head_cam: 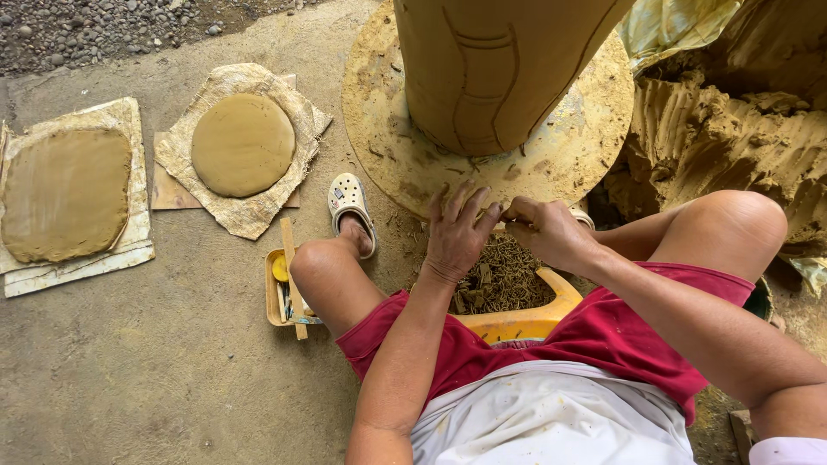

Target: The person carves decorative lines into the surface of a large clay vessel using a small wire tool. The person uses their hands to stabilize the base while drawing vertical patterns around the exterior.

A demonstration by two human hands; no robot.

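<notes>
Head view, looking straight down past red shorts (603, 336) and a white apron (551, 413): sitting low on a yellow stool (525, 323), knees spread, facing a tall clay vessel (500, 69) standing upright on a clay-caked round turntable (388, 129). Left hand (457, 237) hovering with fingers spread apart, fingertips just touching the right hand's, gripping nothing. Right hand (547, 232) pinching fingers together on a small bit of clay (510, 211), too small to make out clearly, just in front of the turntable's near edge. Clay shavings (504, 280) piling up on the stool directly below both hands. Judging the step: working that small piece between the fingertips, so keeping the pinch light and even, rolling rather than squashing, and holding both hands over the shavings so crumbs drop there instead of on the carved lines of the vessel. Off to the left, two flattened clay slabs, one round (243, 145) and one squarish (65, 194), lying on cloth, well apart from the hands; a small tool tray (277, 301) sitting beside the left knee.
</notes>
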